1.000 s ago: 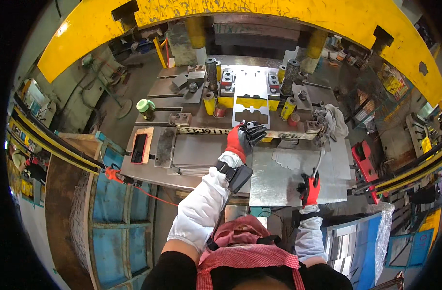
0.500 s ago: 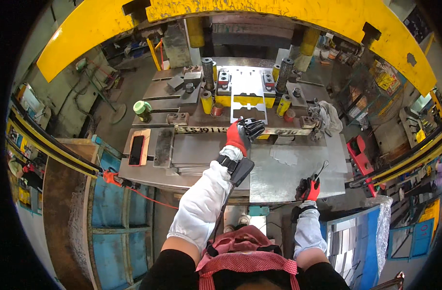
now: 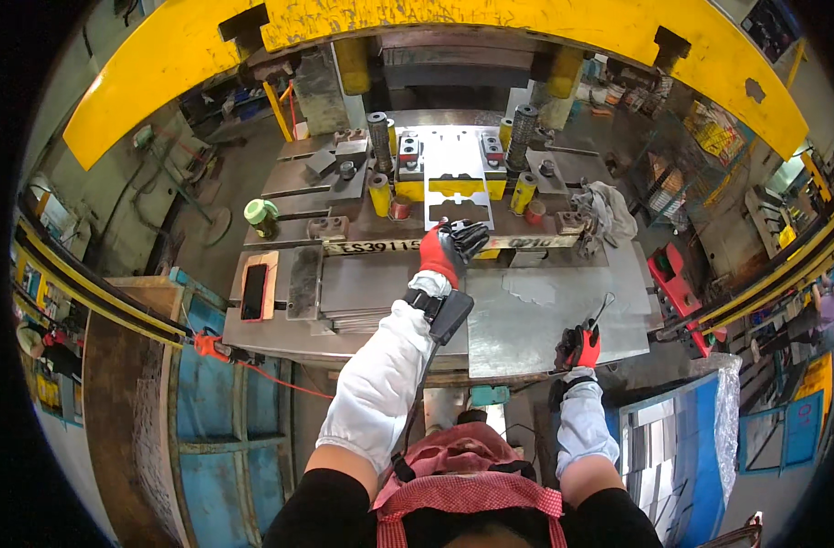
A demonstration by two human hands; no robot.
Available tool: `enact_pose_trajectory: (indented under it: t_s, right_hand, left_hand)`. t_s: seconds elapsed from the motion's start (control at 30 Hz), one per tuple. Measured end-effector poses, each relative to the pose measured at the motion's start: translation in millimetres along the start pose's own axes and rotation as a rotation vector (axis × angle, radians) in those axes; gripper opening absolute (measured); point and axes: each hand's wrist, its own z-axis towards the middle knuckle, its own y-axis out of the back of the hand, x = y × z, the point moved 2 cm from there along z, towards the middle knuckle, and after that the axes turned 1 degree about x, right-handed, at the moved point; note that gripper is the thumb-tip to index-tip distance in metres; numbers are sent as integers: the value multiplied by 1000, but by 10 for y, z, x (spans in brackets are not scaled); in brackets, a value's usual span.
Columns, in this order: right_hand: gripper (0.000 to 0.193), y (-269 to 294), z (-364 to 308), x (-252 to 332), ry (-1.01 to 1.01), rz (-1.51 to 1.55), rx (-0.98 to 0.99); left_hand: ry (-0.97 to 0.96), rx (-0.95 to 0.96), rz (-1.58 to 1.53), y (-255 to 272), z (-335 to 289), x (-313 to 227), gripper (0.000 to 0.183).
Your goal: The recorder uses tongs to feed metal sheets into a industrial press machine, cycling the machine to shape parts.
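Note:
My left hand (image 3: 455,248), in a red glove with black fingers, reaches to the near end of a shiny metal strip (image 3: 453,163) with shaped cutouts. The strip lies across the press die (image 3: 380,234). The left fingers stretch to the right and stand slightly apart. The palm hides any contact with the strip. Over the right front of the table, my right hand (image 3: 581,346), in a similar glove, is closed round a thin metal rod with a loop at its tip (image 3: 603,309). Below that hand lies a large flat metal sheet (image 3: 554,324).
A phone (image 3: 254,292) lies at left, with a green-lidded bottle (image 3: 261,217) behind it. Stacked metal plates (image 3: 367,292) sit beside my left forearm. Guide posts (image 3: 378,142) flank the strip. Grey rags (image 3: 607,215) lie at right. A yellow press beam (image 3: 508,20) spans overhead.
The view has shifted slightly, so the whole scene sits a little further left. The left fingers look a little more spread. The right hand keeps its grip on the rod.

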Motion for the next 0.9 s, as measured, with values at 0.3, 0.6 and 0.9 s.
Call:
enact_pose_trajectory:
  t_s: [0.3, 0.6, 0.9]
  right_hand:
    - [14, 89, -22, 45, -194, -22, 42]
    - [15, 115, 82, -54, 2, 86, -76]
    - [13, 57, 28, -73, -52, 107, -72]
  left_hand:
    - [10, -42, 3, -43, 16, 60, 48]
    - [-18, -36, 66, -175, -72, 86, 48]
    - [-58, 9, 46, 7, 7, 68, 43]
